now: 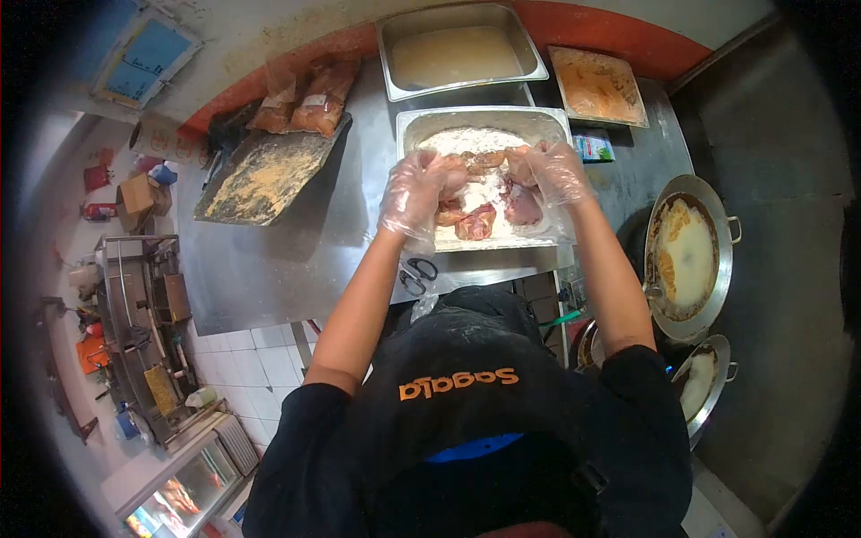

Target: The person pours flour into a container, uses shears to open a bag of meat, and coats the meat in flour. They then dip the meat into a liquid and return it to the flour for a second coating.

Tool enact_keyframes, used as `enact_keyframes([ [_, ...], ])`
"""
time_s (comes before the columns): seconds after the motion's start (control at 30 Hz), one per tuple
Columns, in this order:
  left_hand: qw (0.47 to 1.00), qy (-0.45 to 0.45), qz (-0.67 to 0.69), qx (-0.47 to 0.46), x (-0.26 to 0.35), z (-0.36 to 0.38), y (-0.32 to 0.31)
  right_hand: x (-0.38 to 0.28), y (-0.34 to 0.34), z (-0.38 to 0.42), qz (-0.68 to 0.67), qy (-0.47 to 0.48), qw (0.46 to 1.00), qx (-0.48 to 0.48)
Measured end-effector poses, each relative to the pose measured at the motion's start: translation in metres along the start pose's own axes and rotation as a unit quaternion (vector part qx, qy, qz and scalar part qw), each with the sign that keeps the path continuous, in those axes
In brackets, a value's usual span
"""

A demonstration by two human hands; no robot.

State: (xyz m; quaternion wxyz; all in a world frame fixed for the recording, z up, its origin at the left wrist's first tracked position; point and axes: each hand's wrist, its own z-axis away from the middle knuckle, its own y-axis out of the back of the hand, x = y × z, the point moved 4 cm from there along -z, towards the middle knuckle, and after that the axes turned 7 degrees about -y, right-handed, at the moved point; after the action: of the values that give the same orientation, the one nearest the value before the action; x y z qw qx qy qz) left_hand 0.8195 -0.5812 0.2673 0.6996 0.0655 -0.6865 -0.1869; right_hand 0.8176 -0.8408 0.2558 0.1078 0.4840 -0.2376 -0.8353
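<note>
A metal pan (484, 244) of white flour (475, 141) holds several pieces of raw chicken (475, 222). My left hand (416, 190), in a clear plastic glove, reaches over the pan's left side, its fingers closed on a chicken piece (455, 175). At the right side my right hand (558, 172), gloved the same way, grips another chicken piece (518, 164). Plastic and chicken partly hide the fingertips of both hands. Black-handled scissors (417, 275) lie on the metal table near its front edge, below my left wrist.
Behind the flour pan stands a metal pan of cloudy liquid (459, 56). A crumb-covered dark tray (269, 175) and bagged meat (323, 94) are at left. An orange-stained container (599, 87) sits back right. Two pans of foaming oil (686, 255) (700, 381) stand right.
</note>
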Motion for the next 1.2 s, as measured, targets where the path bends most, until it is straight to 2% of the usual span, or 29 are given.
enact_keyframes([
  [0.03, 0.998, -0.014, 0.053, 0.007, 0.002, -0.003, -0.002, 0.007, -0.003, -0.002, 0.001, -0.001, 1.000, 0.001],
  [0.07, 0.993, 0.037, 0.093, -0.061, 0.006, -0.010, -0.009, 0.006, -0.007, 0.000, -0.088, -0.012, 0.996, 0.008],
  [0.1, 0.993, 0.035, 0.094, -0.062, 0.014, -0.012, -0.010, 0.005, -0.010, 0.001, -0.178, -0.022, 0.984, 0.015],
  [0.17, 0.980, 0.123, 0.015, -0.156, 0.030, -0.010, -0.015, 0.010, -0.021, -0.011, -0.158, 0.002, 0.986, 0.053],
  [0.2, 0.964, -0.080, -0.215, -0.132, 0.024, -0.018, -0.018, 0.009, -0.024, -0.015, -0.137, 0.025, 0.986, 0.089],
  [0.23, 0.964, -0.081, -0.215, -0.132, -0.002, -0.024, -0.027, 0.010, -0.027, -0.021, -0.138, 0.025, 0.986, 0.089],
  [0.27, 0.952, -0.125, -0.249, -0.128, -0.027, -0.031, -0.039, -0.002, -0.028, -0.020, -0.019, 0.169, 0.976, 0.136],
  [0.3, 0.937, -0.167, -0.281, -0.124, -0.038, -0.038, -0.045, -0.014, -0.032, -0.014, 0.101, 0.306, 0.930, 0.177],
  [0.33, 0.928, -0.116, -0.297, -0.193, -0.044, -0.049, -0.052, -0.018, -0.040, -0.014, 0.122, 0.295, 0.940, 0.120],
  [0.37, 0.928, -0.116, -0.297, -0.193, -0.038, -0.051, -0.055, -0.027, -0.043, -0.011, 0.122, 0.295, 0.940, 0.119],
  [0.43, 0.897, -0.052, -0.397, -0.188, -0.028, -0.054, -0.057, -0.032, -0.062, -0.012, 0.336, 0.160, 0.928, -0.006],
  [0.47, 0.897, -0.052, -0.397, -0.189, -0.035, -0.057, -0.062, -0.032, -0.070, -0.012, 0.420, 0.151, 0.894, -0.028],
  [0.53, 0.838, -0.212, -0.496, -0.089, -0.043, -0.057, -0.071, -0.031, -0.082, -0.016, 0.445, 0.151, 0.883, 0.003],
  [0.57, 0.837, -0.213, -0.496, -0.089, -0.040, -0.056, -0.069, -0.027, -0.086, -0.020, 0.467, 0.153, 0.870, 0.036],
  [0.6, 0.859, -0.163, -0.472, -0.111, -0.038, -0.058, -0.063, -0.022, -0.089, -0.025, 0.446, 0.218, 0.860, 0.119],
  [0.63, 0.878, -0.113, -0.446, -0.131, -0.038, -0.059, -0.057, -0.011, -0.088, -0.035, 0.446, 0.217, 0.860, 0.121],
  [0.7, 0.880, -0.125, -0.445, -0.104, -0.045, -0.063, -0.052, -0.006, -0.079, -0.039, 0.409, 0.266, 0.862, 0.137],
  [0.73, 0.879, -0.126, -0.443, -0.122, -0.050, -0.065, -0.050, -0.004, -0.078, -0.043, 0.410, 0.268, 0.861, 0.136],
  [0.8, 0.878, -0.128, -0.441, -0.136, -0.053, -0.064, -0.048, -0.008, -0.069, -0.047, 0.391, 0.165, 0.897, 0.124],
  [0.9, 0.867, -0.105, -0.464, -0.149, -0.050, -0.054, -0.046, -0.007, -0.068, -0.049, 0.361, 0.171, 0.913, 0.084],
  [0.97, 0.874, -0.191, -0.442, -0.069, -0.036, -0.046, -0.039, -0.004, -0.069, -0.048, 0.384, 0.181, 0.904, 0.057],
  [1.03, 0.882, -0.155, -0.440, -0.063, -0.041, -0.054, -0.036, -0.001, -0.072, -0.048, 0.408, 0.188, 0.893, 0.029],
  [1.1, 0.890, -0.116, -0.437, -0.062, -0.046, -0.051, -0.036, 0.001, -0.068, -0.041, 0.373, 0.201, 0.904, 0.064],
  [1.2, 0.825, -0.210, -0.525, -0.009, -0.034, -0.045, -0.039, -0.003, -0.057, -0.055, 0.314, 0.172, 0.933, 0.041],
])
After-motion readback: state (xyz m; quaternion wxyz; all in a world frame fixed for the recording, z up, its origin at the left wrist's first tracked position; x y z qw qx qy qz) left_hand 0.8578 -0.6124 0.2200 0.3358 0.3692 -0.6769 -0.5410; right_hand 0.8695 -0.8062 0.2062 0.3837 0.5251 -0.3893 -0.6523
